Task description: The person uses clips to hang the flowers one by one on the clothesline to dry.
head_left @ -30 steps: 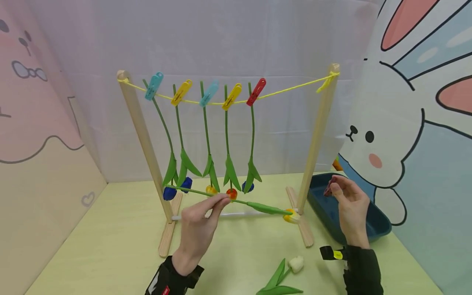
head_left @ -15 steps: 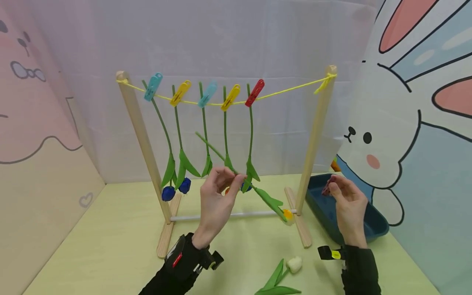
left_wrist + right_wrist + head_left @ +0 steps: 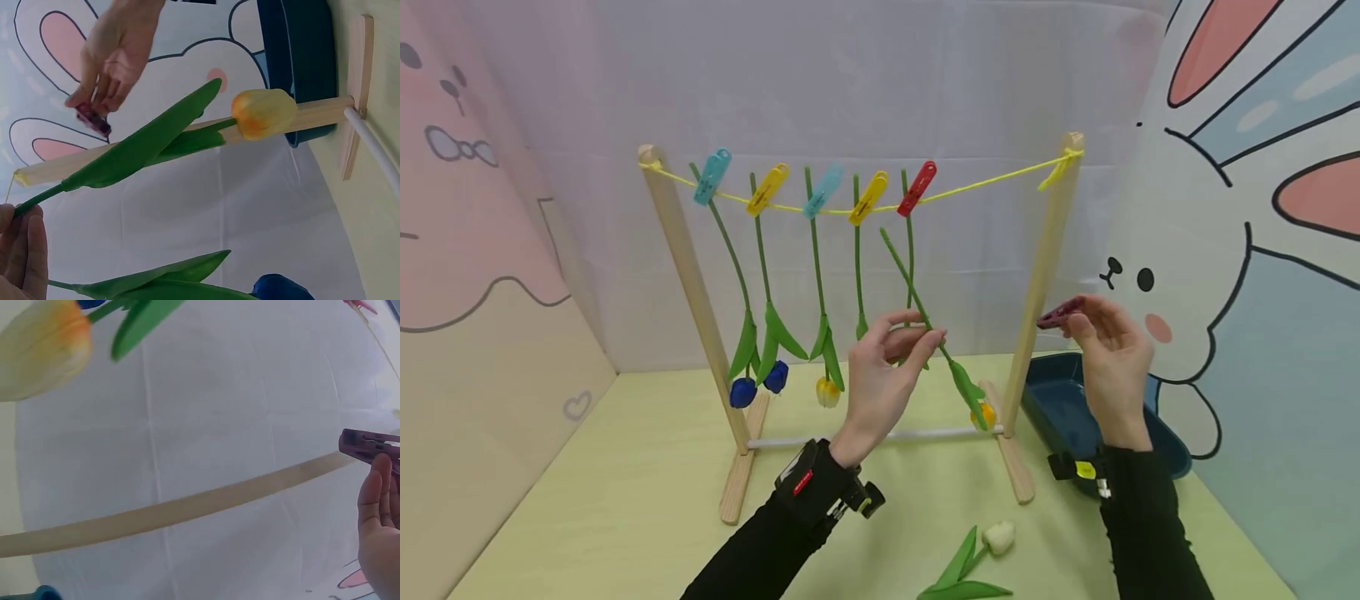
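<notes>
My left hand (image 3: 891, 367) pinches the green stem of an artificial yellow-orange tulip (image 3: 144, 147). The tulip slants, bloom low at the right, stem end up near the line, overlapping the rightmost hanging flower in the head view. My right hand (image 3: 1116, 367) pinches a purple clothespin (image 3: 365, 444) between thumb and fingers, beside the right wooden post (image 3: 1047, 267). Along a yellow string (image 3: 992, 181), several tulips hang bloom-down from clothespins; the rightmost is a red clothespin (image 3: 917, 189). My left hand hides some of the hanging blooms.
A dark teal basin (image 3: 1048, 396) stands behind and below my right hand. On the table's near side lies a white tulip (image 3: 998, 537). A white rod (image 3: 775, 443) joins the rack's wooden feet, and the left post (image 3: 681, 250) leans outward.
My left hand has moved right and turned the tulip from nearly level to a steep slant, stem end up. The right hand has risen from over the basin with the clothespin.
</notes>
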